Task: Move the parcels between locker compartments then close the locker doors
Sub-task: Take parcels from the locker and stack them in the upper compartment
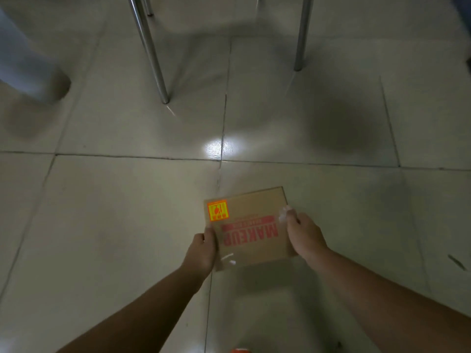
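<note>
Cardboard parcel, printed "MAKEUP" in red, was held flat over the tiled floor between both hands. The left hand had its grip clamped on the parcel's left edge, thumb on top, forearm extended forward. The right hand had its grip curled over the right edge. Any fingers beneath the parcel were hidden.

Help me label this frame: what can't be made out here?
Head view:
Lockers: outside the frame.
Parcel small print: blurred, upside down.
Fingers of left hand and right hand: mostly hidden beneath it.
Grey object, upper left: blurred, cut by the edge.
Orange thing: cut by the bottom edge.
</note>
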`<action>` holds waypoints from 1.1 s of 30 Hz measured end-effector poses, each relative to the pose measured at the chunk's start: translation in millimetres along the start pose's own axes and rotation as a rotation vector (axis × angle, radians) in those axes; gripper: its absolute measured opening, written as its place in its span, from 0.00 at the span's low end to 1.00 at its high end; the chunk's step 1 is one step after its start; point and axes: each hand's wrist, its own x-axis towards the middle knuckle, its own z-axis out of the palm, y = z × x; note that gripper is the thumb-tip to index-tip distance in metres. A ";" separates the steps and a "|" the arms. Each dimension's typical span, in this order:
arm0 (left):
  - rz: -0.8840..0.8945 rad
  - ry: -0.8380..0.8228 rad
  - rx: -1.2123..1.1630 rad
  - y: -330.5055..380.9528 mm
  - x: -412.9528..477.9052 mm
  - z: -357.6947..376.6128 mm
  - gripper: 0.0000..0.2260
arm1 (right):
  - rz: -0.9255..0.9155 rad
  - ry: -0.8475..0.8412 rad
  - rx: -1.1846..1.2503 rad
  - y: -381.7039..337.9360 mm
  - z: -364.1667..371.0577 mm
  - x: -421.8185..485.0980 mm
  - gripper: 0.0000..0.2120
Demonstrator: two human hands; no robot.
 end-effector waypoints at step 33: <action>0.307 0.019 -0.312 200.3 -489.5 -61.1 0.19 | -0.216 0.035 0.418 -99.9 -326.2 -408.1 0.28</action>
